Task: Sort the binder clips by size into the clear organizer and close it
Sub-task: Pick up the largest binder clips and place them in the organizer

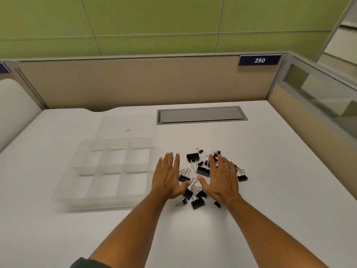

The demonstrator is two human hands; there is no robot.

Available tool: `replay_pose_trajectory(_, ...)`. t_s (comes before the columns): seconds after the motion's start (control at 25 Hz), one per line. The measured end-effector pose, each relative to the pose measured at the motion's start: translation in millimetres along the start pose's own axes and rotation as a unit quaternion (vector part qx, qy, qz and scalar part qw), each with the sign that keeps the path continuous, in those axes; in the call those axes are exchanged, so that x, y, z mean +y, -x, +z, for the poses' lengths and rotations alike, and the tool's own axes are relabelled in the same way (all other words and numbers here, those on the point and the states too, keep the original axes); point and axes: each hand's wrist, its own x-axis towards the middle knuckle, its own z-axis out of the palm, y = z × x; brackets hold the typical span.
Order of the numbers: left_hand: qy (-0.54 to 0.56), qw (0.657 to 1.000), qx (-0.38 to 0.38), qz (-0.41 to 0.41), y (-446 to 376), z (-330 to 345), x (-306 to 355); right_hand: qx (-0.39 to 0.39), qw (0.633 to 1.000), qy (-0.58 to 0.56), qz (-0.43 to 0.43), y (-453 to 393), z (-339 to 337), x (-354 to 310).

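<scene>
Head view, nearest first: both my forearms reach forward over the white desk [280, 190]. My left hand [168, 178] and my right hand [222, 180] lie palm down with fingers straight and slightly spread, holding nothing; they sit over a loose heap of black binder clips [198, 182]. Whether the palms press on the clips or hover just above them I cannot tell. The heap is mixed, with larger clips such as the large clip [193, 156] towards the far side and smaller ones scattered at the edges. To the left of the heap, near it but apart, stands the clear organizer [63, 192]; its compartments appear empty. Beyond the organizer a clear lid [125, 124] lies flat, joined to the tray or separate I cannot tell. Farther off is a grey cable hatch [201, 115], then the partition. Judgement: sorting has not started. The next move calls for picking clips of one size and carrying them left into one compartment.
</scene>
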Motion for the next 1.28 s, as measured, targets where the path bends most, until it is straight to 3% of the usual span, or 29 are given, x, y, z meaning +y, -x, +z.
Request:
replay_pose_trajectory(0.12, 0.000, 1.000, -0.001, 0.009, -7.9, 2.6, -0.3, 0.033, 0.999, 0.017, 0.010, -8.8, 7.4, -3.1)
replay_pose_trajectory(0.44, 0.047, 0.998, -0.010, 0.034, -29.0, 6.4, -5.4, -0.008, 0.998, 0.023, 0.066, -30.4, 19.1, -29.8)
replay_pose_trajectory(0.96, 0.031, 0.996, -0.027, 0.076, -68.8, 5.7, 7.7, 0.027, 0.996, -0.068, 0.048, -26.8, 23.3, -11.3)
replay_pose_trajectory(1.16, -0.040, 0.977, -0.108, 0.178, -101.0, 7.8, 17.1, 0.058, 0.987, -0.142, 0.044, -20.5, 20.7, 2.9)
replay_pose_trajectory(1.28, -0.065, 0.974, -0.136, 0.168, -106.3, 13.0, 20.6, 0.061, 0.986, -0.154, 0.034, -20.4, 17.3, 7.7)
